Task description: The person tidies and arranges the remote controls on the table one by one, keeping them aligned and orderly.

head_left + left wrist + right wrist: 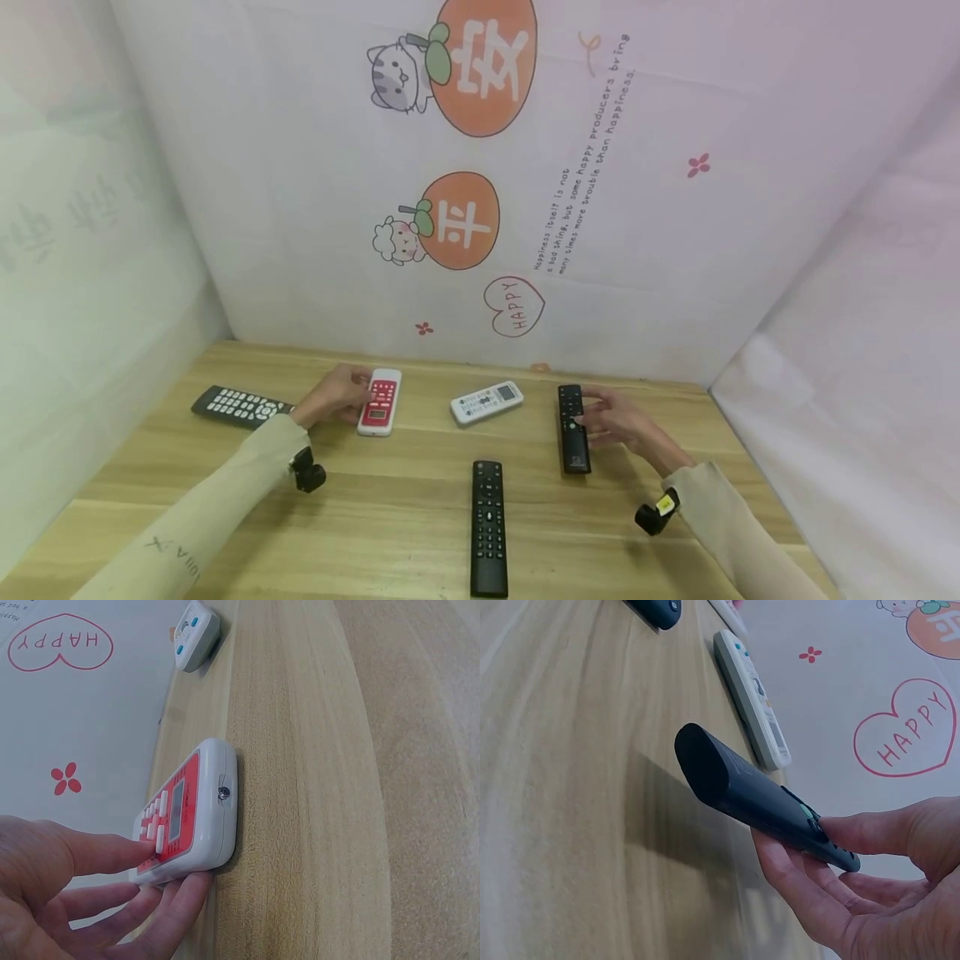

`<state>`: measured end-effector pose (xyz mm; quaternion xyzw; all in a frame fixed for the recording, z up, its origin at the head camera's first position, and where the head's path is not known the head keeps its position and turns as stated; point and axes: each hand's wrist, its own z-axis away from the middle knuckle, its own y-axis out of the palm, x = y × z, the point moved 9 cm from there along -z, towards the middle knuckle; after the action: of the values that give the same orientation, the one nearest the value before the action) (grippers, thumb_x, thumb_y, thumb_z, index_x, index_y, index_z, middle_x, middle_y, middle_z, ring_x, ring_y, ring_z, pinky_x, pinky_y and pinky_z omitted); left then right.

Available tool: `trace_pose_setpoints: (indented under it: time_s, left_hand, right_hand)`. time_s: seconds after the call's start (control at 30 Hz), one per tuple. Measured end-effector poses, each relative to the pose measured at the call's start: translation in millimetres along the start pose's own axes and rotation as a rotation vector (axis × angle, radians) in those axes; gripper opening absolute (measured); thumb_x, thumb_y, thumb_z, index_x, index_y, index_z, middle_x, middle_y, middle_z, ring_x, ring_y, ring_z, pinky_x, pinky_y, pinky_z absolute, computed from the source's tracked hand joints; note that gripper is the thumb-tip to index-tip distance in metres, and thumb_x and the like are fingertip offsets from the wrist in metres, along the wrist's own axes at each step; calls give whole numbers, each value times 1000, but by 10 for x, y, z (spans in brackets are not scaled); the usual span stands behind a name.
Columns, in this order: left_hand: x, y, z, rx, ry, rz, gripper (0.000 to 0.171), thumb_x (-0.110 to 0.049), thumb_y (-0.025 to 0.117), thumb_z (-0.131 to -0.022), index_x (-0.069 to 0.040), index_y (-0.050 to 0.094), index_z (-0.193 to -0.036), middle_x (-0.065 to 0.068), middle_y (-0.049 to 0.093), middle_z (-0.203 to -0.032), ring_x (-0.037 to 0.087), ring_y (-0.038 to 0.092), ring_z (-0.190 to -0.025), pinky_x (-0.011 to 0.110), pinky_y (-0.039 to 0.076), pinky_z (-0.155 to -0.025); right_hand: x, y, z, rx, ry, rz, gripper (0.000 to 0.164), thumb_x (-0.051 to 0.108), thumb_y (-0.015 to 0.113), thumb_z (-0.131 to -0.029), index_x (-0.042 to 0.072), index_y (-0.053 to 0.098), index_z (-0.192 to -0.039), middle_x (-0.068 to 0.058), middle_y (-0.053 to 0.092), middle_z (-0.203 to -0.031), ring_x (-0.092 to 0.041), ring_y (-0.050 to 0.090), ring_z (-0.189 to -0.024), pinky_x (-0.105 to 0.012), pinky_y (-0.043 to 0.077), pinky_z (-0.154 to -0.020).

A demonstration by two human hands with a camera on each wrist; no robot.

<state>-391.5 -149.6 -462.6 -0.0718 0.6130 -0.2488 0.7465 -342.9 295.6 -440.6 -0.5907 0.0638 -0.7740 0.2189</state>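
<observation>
My left hand (339,395) grips a white remote control with a red face (380,403) by its left side. In the left wrist view the thumb lies on the buttons of this remote (180,817), and the fingers are at its side edge near the wood. My right hand (621,422) holds a slim black remote control (572,429), thumb on its button face and fingers underneath. The right wrist view shows this black remote (739,780) tilted above the table, its shadow cast on the wood.
A white remote (487,403) lies between the hands near the back wall. Another black remote (489,529) lies front centre on the wooden table (390,517). A dark remote with pale buttons (242,407) sits left, partly behind the left forearm. A printed cloth (637,317) hangs behind.
</observation>
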Motion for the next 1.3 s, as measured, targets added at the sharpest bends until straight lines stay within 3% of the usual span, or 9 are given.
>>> trace_pose_setpoints:
  time_s: [0.23,0.4,1.13,1.3]
  left_hand:
    - [-21,-2,8,7,4,1,61,6,61,-94,15,40,-150,35,57,-130,31,71,-93,39,68,-71]
    - [-22,-7,14,-1,5,-12,60,5,61,-95,15,40,-151,36,55,-133,30,70,-93,38,68,-70]
    - [-10,-3,36,9,20,-3,62,6,62,-93,16,39,-150,33,59,-125,29,70,-89,38,68,-70]
    - [-29,-5,34,9,26,2,62,6,62,-93,16,39,-150,33,59,-125,29,70,-89,39,68,-70]
  right_hand:
    - [-10,96,10,26,-11,-26,83,-7,63,-96,-4,15,-164,-43,44,-143,-27,69,-92,-48,68,-81]
    - [4,160,17,39,-27,-5,82,-7,64,-96,-4,17,-163,-38,52,-134,-26,69,-90,-49,68,-79]
    - [87,417,192,84,-20,-25,79,-11,62,-93,-5,21,-160,-33,57,-127,-30,71,-96,-53,67,-81]
    - [121,479,230,118,-39,-28,78,-12,63,-93,-6,23,-159,-29,63,-118,-29,73,-92,-52,68,-79]
